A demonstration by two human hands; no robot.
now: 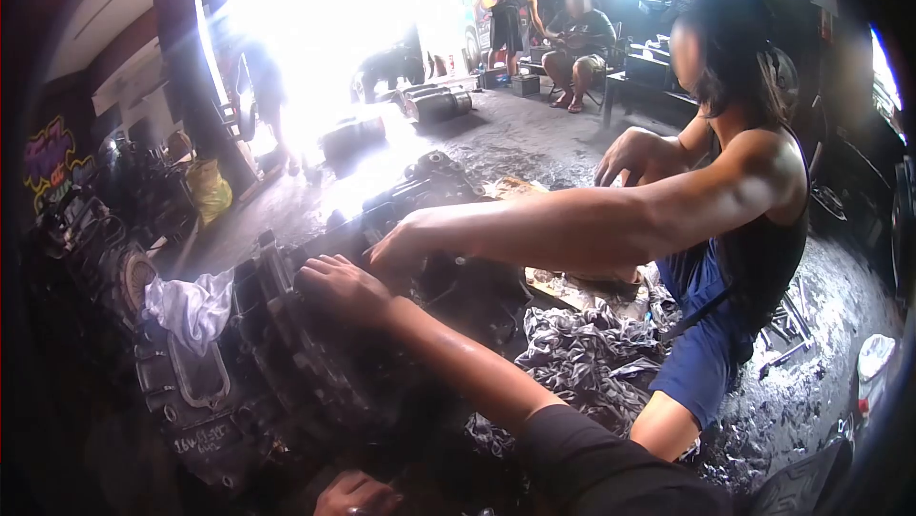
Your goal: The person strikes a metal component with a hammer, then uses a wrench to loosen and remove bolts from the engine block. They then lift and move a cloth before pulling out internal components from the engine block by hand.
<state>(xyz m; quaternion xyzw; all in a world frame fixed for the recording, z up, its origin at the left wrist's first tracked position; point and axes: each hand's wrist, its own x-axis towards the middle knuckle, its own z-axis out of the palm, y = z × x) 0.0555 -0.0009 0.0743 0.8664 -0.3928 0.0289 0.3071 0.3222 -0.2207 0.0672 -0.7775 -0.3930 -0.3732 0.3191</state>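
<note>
From the head camera, the person's right hand (343, 289) is lying on top of the big greasy engine casing (286, 373). The fingers are spread over the metal, so the grip is closing on nothing and is just pressing down. The casing is sitting low on the floor (534, 134), directly in front of the person and slightly left of centre.

The left hand (358, 495) is only peeking in at the bottom edge with its fingers curled, and I cannot tell what its grip is doing.

Across the casing, a co-worker's hand (396, 249) is reaching in, almost touching the person's right hand. To my eye the two of them are steadying or working the block together at its upper face. Any next move there calls for keeping those two hands from crowding each other on the same spot.

As for edges and room:
- **Left:** a white rag (191, 306) is draping over the casing's left shoulder, and dark clutter is packing in behind it.
- **Right:** a crumpled dark cloth (572, 354) is bunching against the block beside the co-worker's knee, with loose metal bars (787, 330) lying beyond.
- **Far side:** the open floor is all there, running toward the bright doorway, where a seated person (577, 34) is staying well apart.
</note>
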